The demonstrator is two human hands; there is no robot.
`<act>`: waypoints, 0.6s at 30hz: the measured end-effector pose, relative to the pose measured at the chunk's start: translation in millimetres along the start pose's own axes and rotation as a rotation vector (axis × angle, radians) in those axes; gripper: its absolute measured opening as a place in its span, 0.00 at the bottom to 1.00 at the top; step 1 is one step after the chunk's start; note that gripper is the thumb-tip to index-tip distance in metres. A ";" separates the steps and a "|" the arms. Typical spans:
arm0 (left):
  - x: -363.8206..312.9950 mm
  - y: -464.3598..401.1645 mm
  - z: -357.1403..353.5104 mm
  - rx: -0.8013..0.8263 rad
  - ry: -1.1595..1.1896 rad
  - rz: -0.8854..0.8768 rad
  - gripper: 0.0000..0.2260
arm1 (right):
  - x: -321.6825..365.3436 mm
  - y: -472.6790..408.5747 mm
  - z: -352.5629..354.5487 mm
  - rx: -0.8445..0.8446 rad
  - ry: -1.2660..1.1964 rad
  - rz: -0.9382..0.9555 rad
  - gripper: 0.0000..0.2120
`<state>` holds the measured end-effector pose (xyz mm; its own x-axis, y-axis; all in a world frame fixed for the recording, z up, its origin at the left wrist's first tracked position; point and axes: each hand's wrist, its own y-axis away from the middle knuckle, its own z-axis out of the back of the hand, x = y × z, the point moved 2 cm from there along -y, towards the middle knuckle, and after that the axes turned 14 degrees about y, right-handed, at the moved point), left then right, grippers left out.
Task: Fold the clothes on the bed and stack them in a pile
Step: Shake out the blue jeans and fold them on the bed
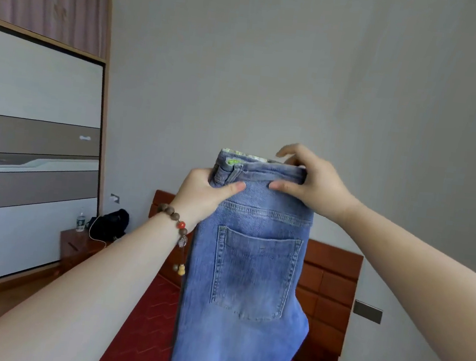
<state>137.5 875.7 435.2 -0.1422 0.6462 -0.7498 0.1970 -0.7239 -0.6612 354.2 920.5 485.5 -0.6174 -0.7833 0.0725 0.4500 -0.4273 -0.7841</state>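
Note:
A pair of light blue jeans (253,271) hangs upright in front of me, folded lengthwise, with a back pocket facing me. My left hand (202,197), with a bead bracelet on its wrist, grips the waistband's left end. My right hand (310,182) pinches the waistband's right end, thumb in front and fingers behind. The legs drop out of the frame's bottom edge over the bed (140,323), which has a red patterned cover. No other clothes or pile are in view.
A reddish wooden headboard (332,280) stands behind the jeans against the grey wall. A nightstand (81,247) to the left holds a water bottle (80,220) and a black bag (110,223). A sliding-door wardrobe (31,157) fills the left side.

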 end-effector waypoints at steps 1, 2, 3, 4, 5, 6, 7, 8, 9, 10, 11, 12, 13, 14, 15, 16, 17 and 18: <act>-2.1 -2.1 -1.7 -0.021 0.014 -0.020 0.04 | -8.4 8.2 -1.5 -0.076 -0.056 -0.087 0.31; -3.7 -3.6 -3.4 -0.042 0.044 -0.033 0.04 | -17.6 19.3 -5.4 -0.091 -0.174 -0.209 0.37; -5.0 -4.1 -5.6 -0.060 0.077 -0.037 0.03 | -25.2 32.3 -12.8 -0.035 -0.356 -0.333 0.41; -5.8 -4.2 -7.6 -0.075 0.100 -0.033 0.03 | -31.3 45.9 -24.0 0.073 -0.557 -0.415 0.40; -6.0 -4.3 -9.9 -0.081 0.112 -0.020 0.03 | -34.4 58.3 -36.2 0.186 -0.730 -0.444 0.35; -5.5 -4.7 -12.0 -0.072 0.120 0.008 0.02 | -36.6 67.4 -47.0 0.244 -0.829 -0.452 0.28; -5.0 -5.1 -13.7 -0.046 0.135 0.052 0.03 | -38.1 72.8 -54.4 0.231 -0.870 -0.460 0.22; -5.2 -5.3 -15.2 -0.010 0.166 0.107 0.06 | -40.2 74.9 -58.0 0.170 -0.874 -0.469 0.18; -5.6 -5.7 -15.7 0.030 0.201 0.158 0.09 | -42.9 74.2 -57.8 0.109 -0.858 -0.473 0.16; -5.7 -7.3 -15.5 0.056 0.220 0.192 0.12 | -45.6 72.0 -55.7 0.082 -0.836 -0.459 0.15; -5.6 -10.2 -14.6 0.056 0.218 0.203 0.13 | -47.9 69.8 -52.5 0.082 -0.824 -0.436 0.15; -5.3 -13.4 -13.5 0.033 0.213 0.197 0.11 | -49.6 68.4 -49.0 0.095 -0.835 -0.413 0.16; -5.3 -16.3 -12.8 -0.002 0.211 0.180 0.09 | -52.2 68.6 -45.8 0.094 -0.858 -0.407 0.17; -5.8 -18.9 -13.2 -0.034 0.216 0.158 0.07 | -54.9 70.1 -43.8 0.073 -0.874 -0.415 0.16; -6.3 -20.9 -15.5 -0.052 0.224 0.133 0.06 | -57.1 72.7 -43.3 0.040 -0.869 -0.430 0.15; -6.3 -22.2 -19.3 -0.063 0.230 0.113 0.05 | -58.1 77.2 -43.9 0.019 -0.845 -0.452 0.13; -6.1 -23.0 -23.8 -0.074 0.236 0.096 0.04 | -58.5 83.3 -47.8 0.032 -0.822 -0.475 0.13; -6.0 -23.4 -28.1 -0.089 0.242 0.082 0.04 | -57.3 91.7 -54.4 0.087 -0.813 -0.491 0.13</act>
<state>161.0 895.5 455.9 0.1115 0.6328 -0.7663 0.2846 -0.7591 -0.5854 395.7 950.7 375.9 -0.1275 -0.5676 0.8134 0.3260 -0.7985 -0.5061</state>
